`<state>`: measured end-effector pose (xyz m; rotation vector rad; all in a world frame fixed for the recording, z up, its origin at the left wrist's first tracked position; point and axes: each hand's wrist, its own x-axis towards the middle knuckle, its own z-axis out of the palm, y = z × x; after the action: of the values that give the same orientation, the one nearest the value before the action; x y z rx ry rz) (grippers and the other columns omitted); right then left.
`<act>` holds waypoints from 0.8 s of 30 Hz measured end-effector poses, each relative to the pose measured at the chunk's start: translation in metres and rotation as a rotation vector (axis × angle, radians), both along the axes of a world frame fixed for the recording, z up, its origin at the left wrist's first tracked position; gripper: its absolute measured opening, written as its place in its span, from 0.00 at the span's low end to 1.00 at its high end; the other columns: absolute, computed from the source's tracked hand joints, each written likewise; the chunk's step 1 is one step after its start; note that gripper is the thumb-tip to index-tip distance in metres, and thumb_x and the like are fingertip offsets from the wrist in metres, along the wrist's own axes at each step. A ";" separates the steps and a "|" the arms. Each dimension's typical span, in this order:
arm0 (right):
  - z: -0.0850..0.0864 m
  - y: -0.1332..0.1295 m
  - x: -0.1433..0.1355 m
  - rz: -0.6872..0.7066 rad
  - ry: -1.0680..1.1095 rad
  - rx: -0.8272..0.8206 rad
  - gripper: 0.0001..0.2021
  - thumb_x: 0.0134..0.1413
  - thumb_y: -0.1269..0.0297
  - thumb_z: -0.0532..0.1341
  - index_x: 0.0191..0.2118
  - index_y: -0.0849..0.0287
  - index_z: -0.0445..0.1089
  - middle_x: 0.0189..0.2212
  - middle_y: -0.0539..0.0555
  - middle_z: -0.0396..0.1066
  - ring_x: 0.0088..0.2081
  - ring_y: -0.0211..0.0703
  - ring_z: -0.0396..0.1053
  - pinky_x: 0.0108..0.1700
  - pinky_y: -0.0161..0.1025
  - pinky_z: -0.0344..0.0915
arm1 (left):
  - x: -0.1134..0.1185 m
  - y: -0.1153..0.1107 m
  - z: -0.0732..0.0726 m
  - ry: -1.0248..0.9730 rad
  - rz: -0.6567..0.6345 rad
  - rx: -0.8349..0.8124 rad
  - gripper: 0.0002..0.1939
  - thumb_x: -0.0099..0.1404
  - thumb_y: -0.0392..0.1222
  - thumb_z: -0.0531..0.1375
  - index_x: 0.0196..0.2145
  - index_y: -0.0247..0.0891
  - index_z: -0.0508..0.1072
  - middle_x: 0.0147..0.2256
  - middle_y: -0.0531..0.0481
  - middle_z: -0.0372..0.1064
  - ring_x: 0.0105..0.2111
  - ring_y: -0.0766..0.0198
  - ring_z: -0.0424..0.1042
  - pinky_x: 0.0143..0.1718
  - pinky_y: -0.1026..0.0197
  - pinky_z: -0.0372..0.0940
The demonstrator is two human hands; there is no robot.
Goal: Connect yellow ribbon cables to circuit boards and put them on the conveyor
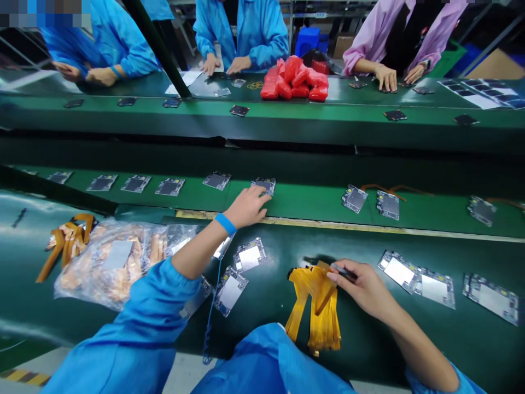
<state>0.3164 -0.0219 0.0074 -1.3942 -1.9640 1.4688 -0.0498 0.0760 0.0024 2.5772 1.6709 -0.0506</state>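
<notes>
My left hand, with a blue band at the wrist, reaches over the green belt with its fingers apart, touching or just above a circuit board. Between the thumb and fingers of my right hand is a slim grey tool, its tip at the top of a pile of orange flat cables. Two boards with silver plates, one upper and one lower, lie between my hands. To the right of my right hand are more such boards.
A plastic bag of copper-coloured parts and loose orange cables lie at the left. Several boards sit along the belt. Across the far bench, people work near red bundles. A coiled blue cord hangs from my left wrist.
</notes>
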 end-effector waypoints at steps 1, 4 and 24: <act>0.002 0.000 0.000 -0.004 0.002 -0.001 0.19 0.62 0.45 0.62 0.34 0.58 0.74 0.27 0.52 0.72 0.30 0.41 0.66 0.32 0.36 0.62 | 0.001 0.017 -0.001 0.037 0.014 -0.019 0.24 0.69 0.39 0.57 0.61 0.35 0.70 0.62 0.34 0.63 0.62 0.44 0.62 0.58 0.46 0.62; 0.008 -0.003 0.003 -0.021 0.010 -0.008 0.20 0.63 0.45 0.61 0.33 0.58 0.75 0.27 0.52 0.72 0.30 0.41 0.66 0.32 0.36 0.62 | 0.005 0.055 -0.005 0.159 0.014 -0.099 0.32 0.64 0.35 0.59 0.66 0.36 0.64 0.65 0.34 0.60 0.65 0.43 0.59 0.61 0.46 0.60; -0.021 0.036 -0.011 0.005 0.050 0.002 0.20 0.62 0.45 0.60 0.31 0.59 0.70 0.24 0.47 0.65 0.28 0.37 0.58 0.31 0.35 0.54 | 0.095 -0.039 0.006 0.006 -0.324 -0.115 0.31 0.61 0.44 0.61 0.61 0.32 0.68 0.47 0.35 0.68 0.48 0.44 0.66 0.46 0.47 0.63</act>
<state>0.3051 0.0139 -0.0133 -1.3400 -1.9395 1.4892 0.0456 0.0370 0.0084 2.7299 1.1967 -0.1659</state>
